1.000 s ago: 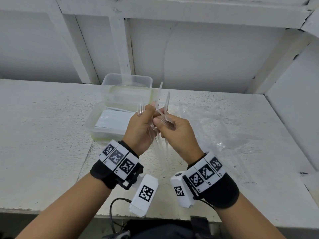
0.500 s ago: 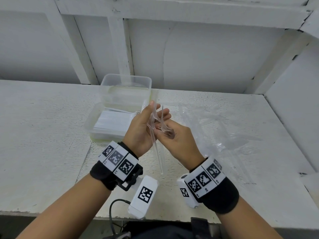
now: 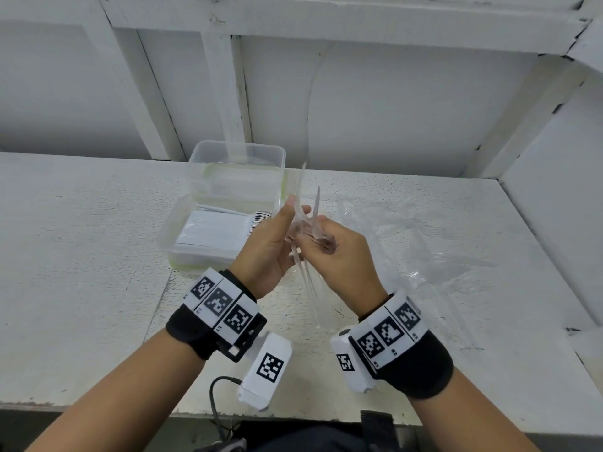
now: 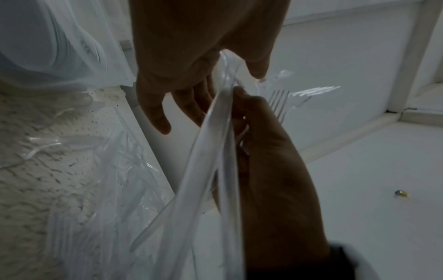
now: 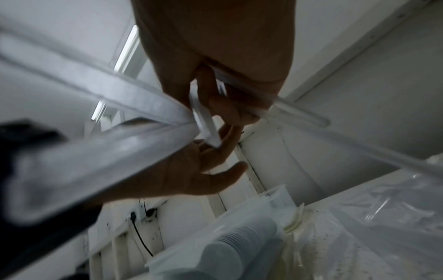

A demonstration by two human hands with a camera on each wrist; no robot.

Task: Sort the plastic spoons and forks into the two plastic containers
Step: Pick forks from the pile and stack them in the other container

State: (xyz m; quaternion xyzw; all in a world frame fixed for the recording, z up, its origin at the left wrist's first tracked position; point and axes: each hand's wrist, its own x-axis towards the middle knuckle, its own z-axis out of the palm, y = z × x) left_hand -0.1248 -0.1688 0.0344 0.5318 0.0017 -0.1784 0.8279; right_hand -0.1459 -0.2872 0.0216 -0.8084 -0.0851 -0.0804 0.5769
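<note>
White counter (image 3: 81,256) carries two containers (image 3: 208,236) against the wall. Above it, the right hand (image 3: 339,252) grips a bundle of clear cutlery (image 3: 306,272); the left hand (image 3: 264,252), fingers (image 4: 155,117) mostly straight, pinches one piece.

The head view looks forward and down from above the person's forearms onto the white bench (image 3: 81,256), facing the back wall, with both hands meeting mid-frame. The left wrist view sits very close behind the left hand (image 4: 191,47) and looks along it toward the right hand (image 4: 271,161) and the bench's right corner. The right wrist view, equally close, looks past the right hand (image 5: 215,47) toward the left hand (image 5: 187,170) and the stacked containers (image 5: 227,246). All three share the clear cutlery bundle (image 3: 303,230) between the hands.
</note>
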